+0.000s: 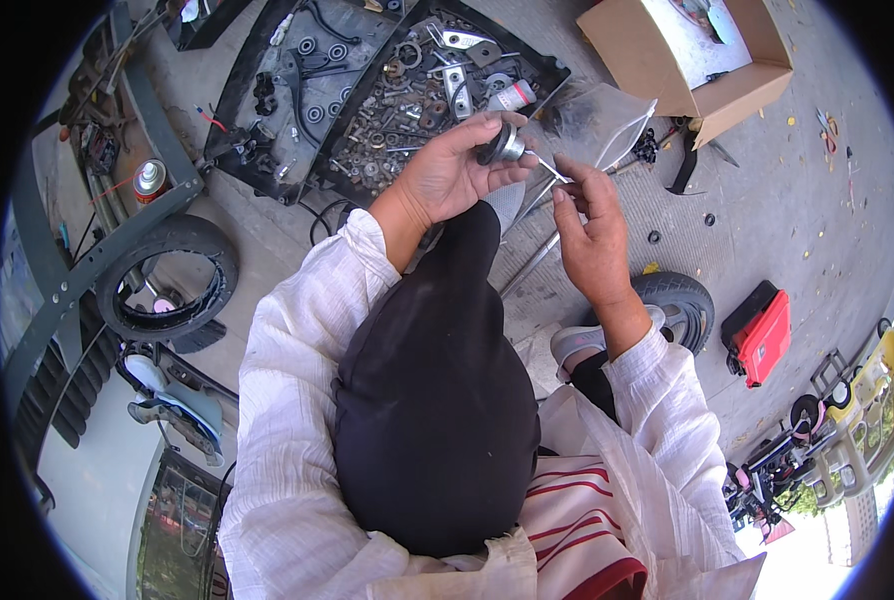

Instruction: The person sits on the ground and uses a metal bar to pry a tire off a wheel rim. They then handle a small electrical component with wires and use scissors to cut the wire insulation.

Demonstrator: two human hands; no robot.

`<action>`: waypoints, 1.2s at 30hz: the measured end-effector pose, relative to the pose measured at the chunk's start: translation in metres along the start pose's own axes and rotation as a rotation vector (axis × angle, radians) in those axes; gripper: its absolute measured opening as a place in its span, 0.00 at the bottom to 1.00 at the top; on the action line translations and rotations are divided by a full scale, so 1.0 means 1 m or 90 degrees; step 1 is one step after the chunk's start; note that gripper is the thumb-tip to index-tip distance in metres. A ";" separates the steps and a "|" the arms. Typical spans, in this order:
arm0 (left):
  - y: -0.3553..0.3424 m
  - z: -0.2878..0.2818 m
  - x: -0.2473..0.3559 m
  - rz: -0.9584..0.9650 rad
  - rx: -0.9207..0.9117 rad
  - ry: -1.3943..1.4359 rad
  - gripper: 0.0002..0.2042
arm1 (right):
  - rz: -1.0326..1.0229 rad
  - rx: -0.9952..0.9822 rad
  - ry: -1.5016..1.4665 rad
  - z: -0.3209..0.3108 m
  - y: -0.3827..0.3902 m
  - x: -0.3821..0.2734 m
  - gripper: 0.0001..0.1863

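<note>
My left hand [452, 168] is closed around a small round metal part [505, 146] with a dark, wide rim, holding it above the parts trays. From the side of that part facing right, a thin, light metal rod [545, 164] runs to my right hand [595, 228]. The thumb and fingers of my right hand pinch the rod's far end. Whether the rod goes into the part or only touches it, I cannot tell. Beyond my left hand lies a dark tray [319, 160] heaped with bolts, nuts, washers and bearings.
A cardboard box [657, 70] stands at the far right. A loose tyre [117, 262] and a spray can [151, 180] are on the left. By my right forearm lies a wheel [702, 300], with a red case [766, 338] further right. Small parts dot the ground.
</note>
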State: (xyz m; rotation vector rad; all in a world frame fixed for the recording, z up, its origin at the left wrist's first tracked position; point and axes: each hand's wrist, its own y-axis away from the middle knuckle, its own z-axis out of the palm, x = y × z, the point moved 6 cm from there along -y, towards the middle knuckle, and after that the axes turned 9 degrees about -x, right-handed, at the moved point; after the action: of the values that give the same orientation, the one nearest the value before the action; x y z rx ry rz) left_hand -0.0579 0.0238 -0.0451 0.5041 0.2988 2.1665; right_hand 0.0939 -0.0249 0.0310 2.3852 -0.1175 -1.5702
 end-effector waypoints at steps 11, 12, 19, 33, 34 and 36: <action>0.009 -0.035 0.002 -0.037 0.106 -0.003 0.16 | 0.070 -0.046 -0.045 0.004 0.013 0.021 0.12; 0.011 -0.039 0.004 -0.043 0.116 0.002 0.16 | 0.068 -0.045 -0.036 0.004 0.015 0.023 0.12; 0.023 -0.069 0.023 0.054 0.258 -0.006 0.17 | 0.090 -0.059 -0.050 0.002 0.022 0.032 0.11; 0.125 -0.141 0.152 0.515 0.782 -0.451 0.11 | 0.117 -0.100 -0.037 -0.002 0.027 0.049 0.11; 0.134 -0.157 0.156 0.468 0.804 -0.451 0.14 | 0.121 -0.100 -0.038 -0.002 0.027 0.050 0.11; 0.145 -0.184 0.155 0.400 0.845 -0.452 0.16 | 0.129 -0.097 -0.040 -0.004 0.027 0.051 0.11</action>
State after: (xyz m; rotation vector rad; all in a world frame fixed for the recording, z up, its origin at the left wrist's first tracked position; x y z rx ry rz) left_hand -0.3284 0.0554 -0.1148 2.2560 1.2901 1.8643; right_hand 0.1204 -0.0617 -0.0056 2.1361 -0.2358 -1.5031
